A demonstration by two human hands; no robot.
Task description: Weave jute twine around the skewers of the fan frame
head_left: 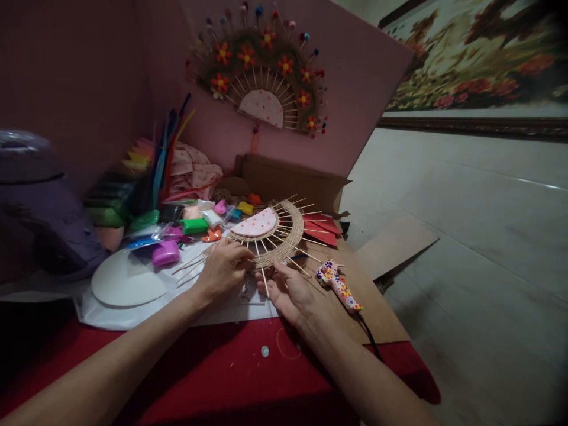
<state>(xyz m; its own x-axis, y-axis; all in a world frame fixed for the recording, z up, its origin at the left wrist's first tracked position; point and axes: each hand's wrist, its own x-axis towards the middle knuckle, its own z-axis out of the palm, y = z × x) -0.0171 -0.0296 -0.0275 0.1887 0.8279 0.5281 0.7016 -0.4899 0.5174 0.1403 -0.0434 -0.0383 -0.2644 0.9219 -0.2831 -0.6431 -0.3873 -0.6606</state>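
A fan-shaped craft piece lies tilted between my hands, with thin wooden sticks radiating through a band of twine. At its centre is a half-circle of pink dotted cloth. My left hand is closed on the fan's near left edge, fingertips at the twine band. My right hand grips the lower edge, thumb on the band and fingers beneath, beside a stick that points toward me. The undersides of the fingers are partly hidden. A flower-patterned glue gun rests just right of my right hand.
Bags of coloured clay and a white disc lie at left, near a purple container. Cardboard and red sheets are at right. A finished fan shows on the pink board behind. Red cloth covers the front.
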